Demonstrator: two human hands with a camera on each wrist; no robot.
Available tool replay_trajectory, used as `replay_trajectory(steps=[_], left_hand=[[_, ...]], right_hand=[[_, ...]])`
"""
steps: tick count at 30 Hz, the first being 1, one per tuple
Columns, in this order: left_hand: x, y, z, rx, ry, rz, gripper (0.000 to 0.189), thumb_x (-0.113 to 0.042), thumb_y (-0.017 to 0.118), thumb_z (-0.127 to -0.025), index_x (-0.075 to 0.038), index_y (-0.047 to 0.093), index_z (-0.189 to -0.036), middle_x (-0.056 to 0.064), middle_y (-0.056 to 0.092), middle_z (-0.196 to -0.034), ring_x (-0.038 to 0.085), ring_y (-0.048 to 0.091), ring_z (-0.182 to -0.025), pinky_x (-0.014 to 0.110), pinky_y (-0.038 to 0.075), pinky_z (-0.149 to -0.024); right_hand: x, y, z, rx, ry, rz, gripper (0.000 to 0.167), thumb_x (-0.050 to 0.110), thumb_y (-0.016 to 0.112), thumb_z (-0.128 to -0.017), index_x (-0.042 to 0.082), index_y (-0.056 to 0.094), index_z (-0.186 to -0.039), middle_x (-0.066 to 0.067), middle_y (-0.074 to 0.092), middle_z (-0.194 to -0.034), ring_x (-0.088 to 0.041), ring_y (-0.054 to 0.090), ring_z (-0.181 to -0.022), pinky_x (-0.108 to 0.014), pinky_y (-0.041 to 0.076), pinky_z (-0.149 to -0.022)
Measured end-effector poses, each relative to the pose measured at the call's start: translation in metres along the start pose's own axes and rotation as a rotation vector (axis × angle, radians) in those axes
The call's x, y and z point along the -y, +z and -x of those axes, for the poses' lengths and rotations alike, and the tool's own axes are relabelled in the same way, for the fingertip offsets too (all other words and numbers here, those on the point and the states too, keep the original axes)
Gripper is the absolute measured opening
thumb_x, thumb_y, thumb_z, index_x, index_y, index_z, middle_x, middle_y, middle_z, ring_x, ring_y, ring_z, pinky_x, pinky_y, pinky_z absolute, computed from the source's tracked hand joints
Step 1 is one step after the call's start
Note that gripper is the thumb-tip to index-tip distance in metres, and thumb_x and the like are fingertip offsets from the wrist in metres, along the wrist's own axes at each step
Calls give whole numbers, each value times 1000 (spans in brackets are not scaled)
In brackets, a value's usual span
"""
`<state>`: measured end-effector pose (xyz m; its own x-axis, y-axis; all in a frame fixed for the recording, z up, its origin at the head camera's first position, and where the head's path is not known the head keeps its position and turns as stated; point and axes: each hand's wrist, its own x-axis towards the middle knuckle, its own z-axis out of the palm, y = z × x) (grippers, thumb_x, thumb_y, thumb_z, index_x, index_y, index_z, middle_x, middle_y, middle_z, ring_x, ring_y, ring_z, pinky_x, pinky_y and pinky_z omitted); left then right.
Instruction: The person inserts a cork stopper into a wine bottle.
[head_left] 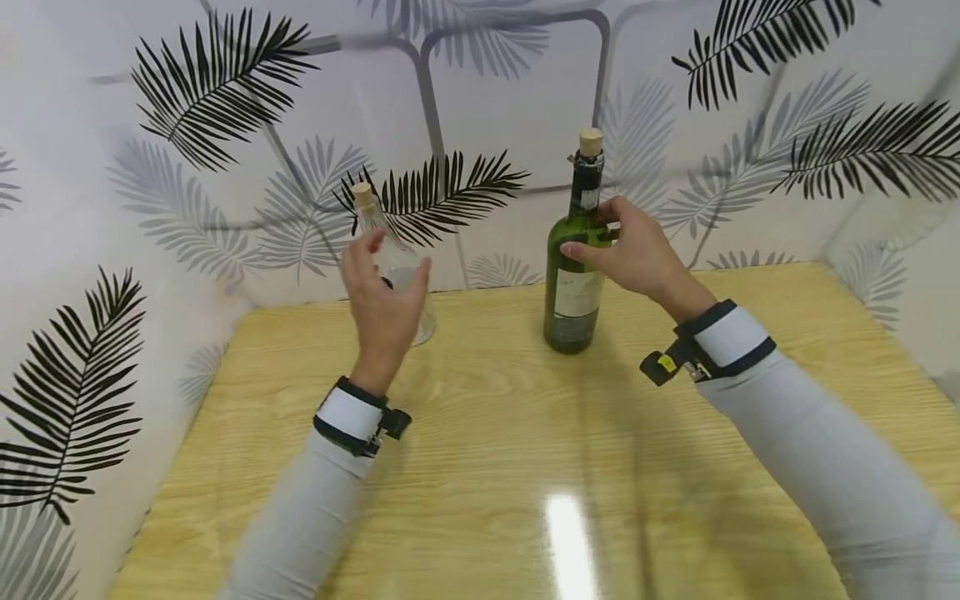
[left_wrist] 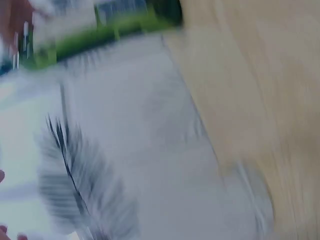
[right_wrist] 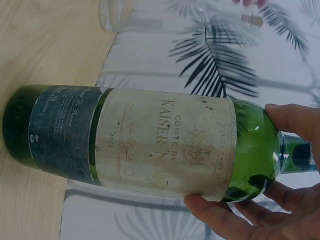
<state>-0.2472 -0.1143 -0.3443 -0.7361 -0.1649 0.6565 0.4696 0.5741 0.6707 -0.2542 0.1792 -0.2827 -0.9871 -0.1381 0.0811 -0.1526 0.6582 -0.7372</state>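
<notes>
A green wine bottle [head_left: 573,292] stands upright at the table's back, a cork [head_left: 591,142] in its mouth. My right hand [head_left: 637,254] holds it around the shoulder, thumb on one side and fingers on the other; its worn cream label [right_wrist: 165,145] faces the right wrist camera. Left of it, a clear glass bottle [head_left: 372,218] with its own cork [head_left: 363,194] stands near the back edge. My left hand [head_left: 381,304] is in front of this bottle, thumb and fingers spread apart, hiding its middle. The left wrist view is blurred, with only fingertips at its left edge.
The light wooden table [head_left: 480,433] ends at a wall covering [head_left: 502,108] printed with black and grey leaves, close behind both bottles. A bright reflection lies on the table's front part. Each wrist wears a strap with a small camera [head_left: 660,365].
</notes>
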Motion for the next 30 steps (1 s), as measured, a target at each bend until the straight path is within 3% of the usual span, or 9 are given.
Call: replay_trajectory(steps=[2, 5, 8, 12, 19, 24, 30], left_hand=[[17, -15, -12, 20, -77, -60, 72, -26, 76, -87, -2, 39, -144, 22, 42, -142, 36, 38, -133, 52, 37, -108], [38, -30, -21, 182, -224, -108, 80, -28, 73, -89, -5, 30, -153, 22, 35, -152, 39, 33, -141, 56, 32, -114], [50, -31, -22, 275, -295, -120, 75, -24, 72, -91, -5, 33, -152, 22, 39, -151, 39, 37, -141, 54, 34, -115], [45, -22, -20, 284, -287, -141, 71, -22, 74, -90, -6, 38, -149, 22, 44, -146, 39, 42, -136, 53, 38, -110], [19, 14, -15, 309, -208, -230, 72, -34, 78, -86, -5, 43, -142, 25, 48, -129, 40, 51, -115, 52, 45, -94], [8, 34, -13, 313, -187, -309, 73, -42, 76, -86, -8, 44, -141, 22, 48, -130, 39, 51, -116, 50, 47, -93], [4, 44, -15, 303, -183, -349, 73, -45, 77, -85, -8, 45, -140, 22, 48, -130, 39, 52, -115, 50, 50, -88]], right_hand=[[-1, -2, -4, -6, 13, -4, 67, 37, 69, -92, -3, 41, -138, -24, 47, -142, -42, 43, -133, -56, 43, -103], [0, 1, -8, 0, 31, -11, 67, 37, 69, -93, -2, 41, -139, -23, 46, -144, -41, 41, -136, -56, 42, -105], [1, 6, -10, 10, 38, -16, 68, 37, 69, -92, -2, 40, -140, -23, 45, -145, -40, 41, -137, -55, 41, -107], [2, 9, -12, 6, 36, -18, 68, 37, 69, -92, -2, 40, -140, -24, 45, -145, -40, 42, -136, -55, 41, -107], [6, 13, -13, -19, 35, -28, 69, 34, 69, -93, -3, 38, -141, -25, 44, -146, -40, 43, -134, -53, 41, -107], [8, 18, -17, -36, 30, -29, 70, 34, 69, -93, -3, 38, -143, -24, 44, -146, -39, 42, -136, -52, 39, -110], [5, 22, -25, -75, 20, -22, 69, 34, 66, -95, -4, 37, -144, -24, 45, -146, -40, 43, -134, -52, 40, -109]])
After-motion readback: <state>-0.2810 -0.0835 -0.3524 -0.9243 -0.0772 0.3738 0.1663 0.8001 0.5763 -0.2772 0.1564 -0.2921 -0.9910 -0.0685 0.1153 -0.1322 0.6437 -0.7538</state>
